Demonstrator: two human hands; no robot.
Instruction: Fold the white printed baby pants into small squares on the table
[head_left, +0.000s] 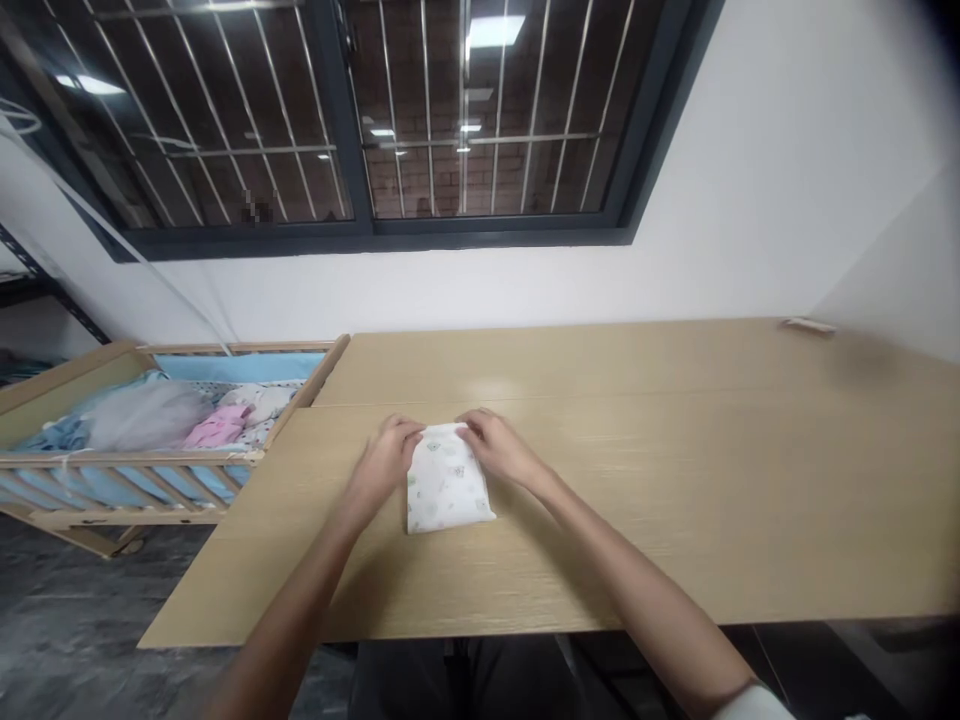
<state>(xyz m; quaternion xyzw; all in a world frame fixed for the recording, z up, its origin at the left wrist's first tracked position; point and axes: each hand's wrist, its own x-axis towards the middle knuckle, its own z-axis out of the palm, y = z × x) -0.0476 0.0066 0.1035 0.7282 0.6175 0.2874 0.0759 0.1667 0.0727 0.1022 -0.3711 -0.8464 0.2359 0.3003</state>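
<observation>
A small white folded cloth (pixel 446 485) with a faint printed pattern lies on the wooden table (pixel 675 480), near its front left part. My left hand (pixel 388 455) rests on the cloth's far left corner, fingers curled down onto the fabric. My right hand (pixel 495 445) presses on the far right corner, fingers bent and gripping the edge. Both forearms reach in from the bottom of the view.
A wooden baby crib (pixel 150 440) stands left of the table, holding blue bedding, grey tulle and pink clothes. A small flat object (pixel 810 325) lies at the table's far right corner. A barred window and white wall are behind.
</observation>
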